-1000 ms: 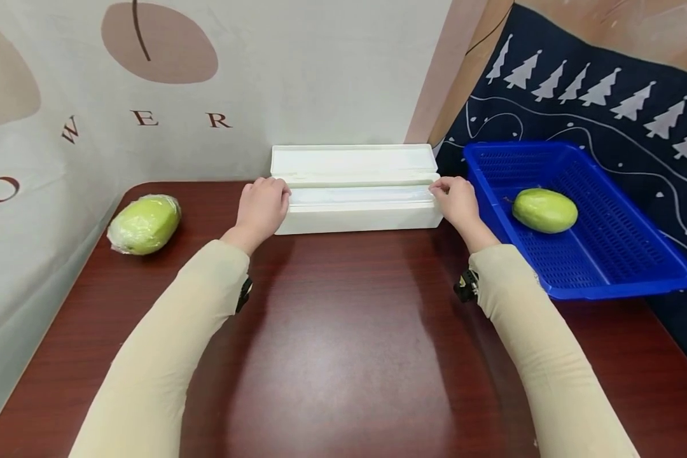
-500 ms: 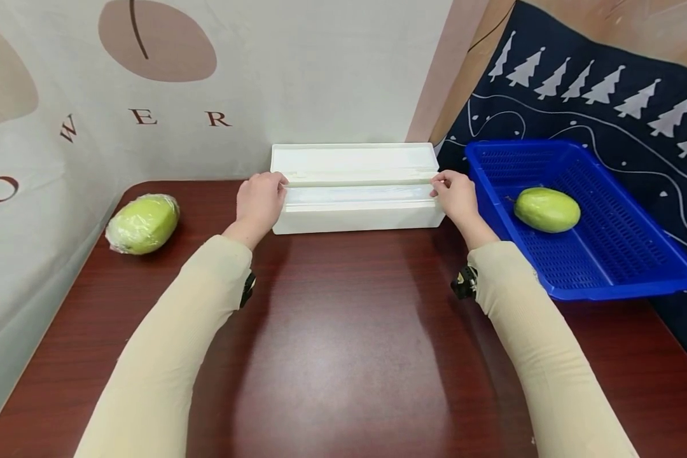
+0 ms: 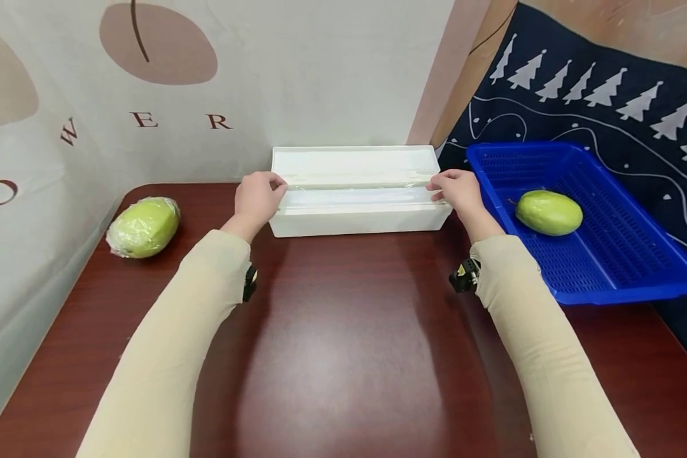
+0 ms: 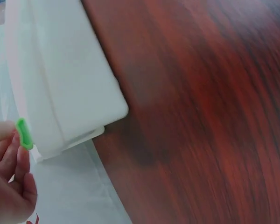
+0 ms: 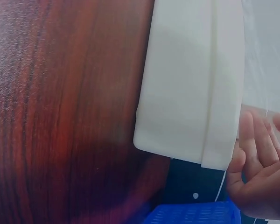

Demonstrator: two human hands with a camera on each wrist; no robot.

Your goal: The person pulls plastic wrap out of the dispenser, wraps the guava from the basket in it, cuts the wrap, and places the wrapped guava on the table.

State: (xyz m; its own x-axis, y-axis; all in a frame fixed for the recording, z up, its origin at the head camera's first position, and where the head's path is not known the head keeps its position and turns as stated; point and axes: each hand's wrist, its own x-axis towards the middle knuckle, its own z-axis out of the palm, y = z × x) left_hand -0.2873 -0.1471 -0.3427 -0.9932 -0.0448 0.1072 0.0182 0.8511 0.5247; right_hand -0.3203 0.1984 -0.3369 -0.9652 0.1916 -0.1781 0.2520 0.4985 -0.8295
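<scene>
A white cling film dispenser box (image 3: 357,224) stands against the back wall with its lid (image 3: 355,162) raised. Clear film (image 3: 357,196) stretches across its opening. My left hand (image 3: 256,198) pinches the film's edge at the box's left end. At the right end, my right hand (image 3: 459,192) pinches the other corner, thumb and fingers together. In the left wrist view, a small green piece (image 4: 24,133) sits at the box's edge beside the left fingertips. The right wrist view shows transparent film (image 5: 259,60) rising beside the box above the right fingers.
A green melon-like fruit wrapped in film (image 3: 144,227) lies on the table's left. A blue plastic basket (image 3: 624,289) on the right holds an unwrapped green fruit (image 3: 548,212). The dark red wooden table (image 3: 332,343) meets a fabric-covered wall at the back.
Both hands have lifted slightly at the box's ends, and the film's edge now shows raised between them. The box, basket and fruits stay where they were.
</scene>
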